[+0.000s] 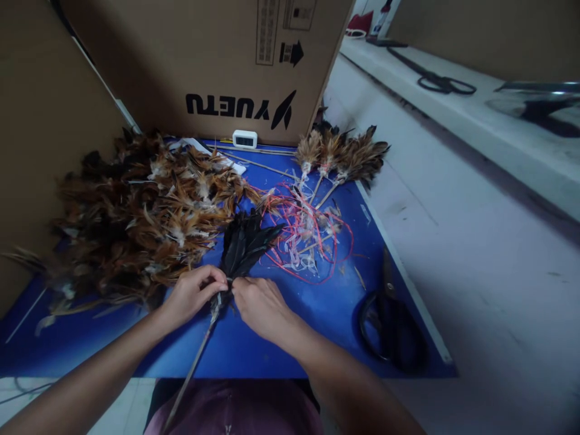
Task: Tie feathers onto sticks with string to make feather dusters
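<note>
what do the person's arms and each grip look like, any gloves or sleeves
The left grip and right grip are ungloved human hands, with no rings visible. Both forearms are bare, with no sleeve, watch, cable or marking in view. A dull purple garment shows at the lower edge.

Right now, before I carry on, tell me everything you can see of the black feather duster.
The black feather duster has glossy dark feathers fanned away from the person and a thin, wood-looking stick slanting back past the near edge of the blue table. Pale material shows just below the feathers. The left hand pinches at the feathers' base; the curled right hand meets it there, its exact grip hidden.
</note>
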Action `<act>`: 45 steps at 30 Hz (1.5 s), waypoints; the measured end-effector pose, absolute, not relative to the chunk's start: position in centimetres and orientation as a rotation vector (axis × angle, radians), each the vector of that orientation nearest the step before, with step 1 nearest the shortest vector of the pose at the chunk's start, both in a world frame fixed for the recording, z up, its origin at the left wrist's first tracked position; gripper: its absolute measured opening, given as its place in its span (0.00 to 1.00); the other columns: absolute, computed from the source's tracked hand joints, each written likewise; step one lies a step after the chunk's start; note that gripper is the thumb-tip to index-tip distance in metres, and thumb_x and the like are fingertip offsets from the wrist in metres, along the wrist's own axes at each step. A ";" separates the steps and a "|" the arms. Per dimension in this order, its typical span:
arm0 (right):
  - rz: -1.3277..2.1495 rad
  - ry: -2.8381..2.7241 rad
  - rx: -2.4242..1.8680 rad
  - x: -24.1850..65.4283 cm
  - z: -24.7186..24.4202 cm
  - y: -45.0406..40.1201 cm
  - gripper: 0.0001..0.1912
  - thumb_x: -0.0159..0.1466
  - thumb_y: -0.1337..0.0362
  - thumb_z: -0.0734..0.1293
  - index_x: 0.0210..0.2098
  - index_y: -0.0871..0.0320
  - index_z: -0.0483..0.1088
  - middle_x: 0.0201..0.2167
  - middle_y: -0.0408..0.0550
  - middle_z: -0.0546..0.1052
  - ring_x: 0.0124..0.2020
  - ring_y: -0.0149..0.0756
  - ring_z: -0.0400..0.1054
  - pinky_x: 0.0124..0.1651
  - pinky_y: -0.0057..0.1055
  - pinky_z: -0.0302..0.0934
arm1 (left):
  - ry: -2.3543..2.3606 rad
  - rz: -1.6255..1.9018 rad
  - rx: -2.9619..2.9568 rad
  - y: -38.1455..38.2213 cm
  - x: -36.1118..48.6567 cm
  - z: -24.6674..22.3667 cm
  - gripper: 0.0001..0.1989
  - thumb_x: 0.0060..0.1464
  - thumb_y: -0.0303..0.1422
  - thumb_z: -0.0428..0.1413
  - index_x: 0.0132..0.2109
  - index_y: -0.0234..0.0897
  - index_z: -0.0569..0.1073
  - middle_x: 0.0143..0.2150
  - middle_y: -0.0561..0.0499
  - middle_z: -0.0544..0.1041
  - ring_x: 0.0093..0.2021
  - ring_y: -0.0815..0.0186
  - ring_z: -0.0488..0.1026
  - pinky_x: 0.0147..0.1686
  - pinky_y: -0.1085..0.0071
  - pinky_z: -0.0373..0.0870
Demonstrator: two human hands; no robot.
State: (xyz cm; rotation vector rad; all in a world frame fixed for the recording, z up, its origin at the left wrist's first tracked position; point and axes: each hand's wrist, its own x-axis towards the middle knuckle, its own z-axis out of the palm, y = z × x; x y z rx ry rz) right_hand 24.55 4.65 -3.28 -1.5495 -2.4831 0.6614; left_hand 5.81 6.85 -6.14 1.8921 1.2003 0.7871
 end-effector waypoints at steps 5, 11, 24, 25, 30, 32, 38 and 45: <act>0.670 -2.480 -1.543 24.4 -3.1 4.6 0.13 0.67 0.69 0.55 0.35 0.58 0.70 0.33 0.47 0.79 0.33 0.36 0.74 0.30 0.30 0.49 | 1.203 0.760 1.994 6.6 5.4 -6.4 0.05 0.55 0.32 0.56 0.34 0.36 0.73 0.31 0.52 0.77 0.32 0.70 0.73 0.34 0.74 0.69; 0.620 -2.528 -1.535 24.3 -3.1 4.2 0.10 0.65 0.71 0.57 0.37 0.59 0.69 0.34 0.48 0.78 0.31 0.35 0.72 0.29 0.30 0.50 | 1.207 0.796 2.086 6.0 5.4 -6.2 0.04 0.57 0.30 0.53 0.36 0.36 0.72 0.33 0.52 0.76 0.33 0.71 0.73 0.35 0.76 0.69; 0.180 -2.575 -1.551 23.0 -3.7 2.5 0.08 0.64 0.73 0.58 0.38 0.57 0.65 0.34 0.45 0.74 0.32 0.37 0.70 0.28 0.31 0.51 | 1.085 0.905 2.207 6.3 5.5 -6.6 0.04 0.58 0.26 0.53 0.38 0.37 0.71 0.33 0.52 0.76 0.34 0.71 0.74 0.35 0.77 0.70; 0.148 -2.570 -1.550 22.9 -3.7 2.4 0.07 0.65 0.72 0.58 0.39 0.56 0.65 0.34 0.45 0.74 0.32 0.37 0.70 0.27 0.31 0.51 | 1.071 0.916 2.211 6.3 5.5 -6.7 0.03 0.58 0.27 0.53 0.38 0.37 0.71 0.33 0.52 0.76 0.33 0.71 0.74 0.35 0.77 0.69; 0.121 -2.522 -1.529 22.9 -3.9 1.9 0.06 0.67 0.70 0.57 0.38 0.55 0.64 0.33 0.44 0.73 0.32 0.36 0.69 0.28 0.31 0.52 | 1.036 0.966 2.208 6.1 5.8 -6.7 0.06 0.60 0.28 0.50 0.38 0.37 0.71 0.32 0.51 0.76 0.32 0.71 0.74 0.33 0.77 0.69; 0.160 -2.501 -1.527 22.9 -3.9 1.9 0.07 0.68 0.69 0.57 0.38 0.55 0.64 0.33 0.44 0.73 0.33 0.35 0.69 0.30 0.31 0.53 | 1.033 0.958 2.189 6.0 5.9 -6.5 0.08 0.60 0.26 0.48 0.39 0.37 0.72 0.33 0.50 0.76 0.33 0.71 0.74 0.33 0.77 0.69; 0.214 -2.455 -1.451 22.8 -4.1 2.3 0.09 0.68 0.69 0.56 0.37 0.56 0.67 0.34 0.47 0.73 0.37 0.36 0.66 0.36 0.30 0.57 | 1.046 0.947 2.154 5.6 5.6 -6.1 0.11 0.61 0.25 0.46 0.40 0.36 0.72 0.33 0.50 0.75 0.32 0.71 0.72 0.33 0.76 0.69; 0.329 -2.270 -1.267 22.6 -4.5 2.8 0.13 0.69 0.67 0.56 0.33 0.59 0.69 0.33 0.48 0.73 0.37 0.34 0.65 0.43 0.31 0.60 | 1.039 1.025 2.147 5.0 5.4 -5.9 0.10 0.60 0.24 0.47 0.42 0.36 0.72 0.38 0.49 0.76 0.38 0.69 0.74 0.40 0.75 0.70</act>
